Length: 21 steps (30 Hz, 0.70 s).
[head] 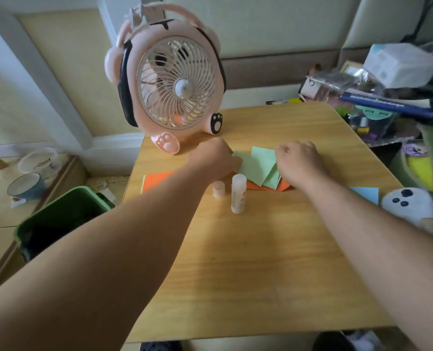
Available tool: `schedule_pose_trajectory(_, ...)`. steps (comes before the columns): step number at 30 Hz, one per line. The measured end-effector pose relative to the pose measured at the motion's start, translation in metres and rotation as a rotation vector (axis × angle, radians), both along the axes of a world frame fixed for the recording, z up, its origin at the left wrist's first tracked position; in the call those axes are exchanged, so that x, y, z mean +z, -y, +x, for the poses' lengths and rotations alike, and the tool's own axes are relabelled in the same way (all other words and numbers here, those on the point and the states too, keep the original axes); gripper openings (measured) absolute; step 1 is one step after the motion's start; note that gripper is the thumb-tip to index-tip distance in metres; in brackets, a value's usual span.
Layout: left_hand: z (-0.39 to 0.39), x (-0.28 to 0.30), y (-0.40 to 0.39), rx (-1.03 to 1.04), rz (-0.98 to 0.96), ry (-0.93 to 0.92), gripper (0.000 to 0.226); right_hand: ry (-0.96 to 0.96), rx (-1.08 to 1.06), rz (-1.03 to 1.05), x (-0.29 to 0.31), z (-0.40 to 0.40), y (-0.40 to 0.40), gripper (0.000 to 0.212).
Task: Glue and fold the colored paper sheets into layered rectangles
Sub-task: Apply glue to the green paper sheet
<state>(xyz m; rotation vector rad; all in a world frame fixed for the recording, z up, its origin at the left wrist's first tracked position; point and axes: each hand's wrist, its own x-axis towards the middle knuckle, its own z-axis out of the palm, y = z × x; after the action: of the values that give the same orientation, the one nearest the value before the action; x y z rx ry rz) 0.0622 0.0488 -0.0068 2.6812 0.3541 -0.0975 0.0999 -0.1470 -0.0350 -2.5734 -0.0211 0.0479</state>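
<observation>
Paper this thin is light, floppy and creases easily, so I take the green sheets [258, 168] by their edges, near the table's [261, 262] far edge: my left hand [216, 158] and right hand [299, 160] curl onto opposite sides; the pinch itself is hidden.

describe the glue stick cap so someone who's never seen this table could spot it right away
Start at the big pink fan at the back left of the wooden table, then come forward to the green paper between the two hands. Just in front of it stands the uncapped glue stick. The cap stands just left of it: a short, pale pink cylinder, far squatter than the stick.
</observation>
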Motion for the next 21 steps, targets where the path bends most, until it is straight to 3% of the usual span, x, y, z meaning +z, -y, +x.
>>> schedule_pose_trajectory(6,-0.011,0.003,-0.004,0.025,-0.216,0.104,0.014,0.096,-0.063,0.123,0.001,-0.004,0.004,0.012)
schedule_pose_trajectory(11,-0.033,0.017,-0.017,0.152,-0.502,0.378,0.009,0.159,-0.151,0.372,0.015,-0.012,0.013,0.013)
schedule_pose_trajectory(15,-0.061,0.033,-0.03,0.207,-0.595,0.492,0.015,0.198,-0.144,0.337,0.021,-0.021,0.024,0.014)
schedule_pose_trajectory(21,-0.093,0.038,-0.04,0.258,-0.684,0.499,0.02,0.252,-0.149,0.207,0.026,-0.033,0.029,0.02)
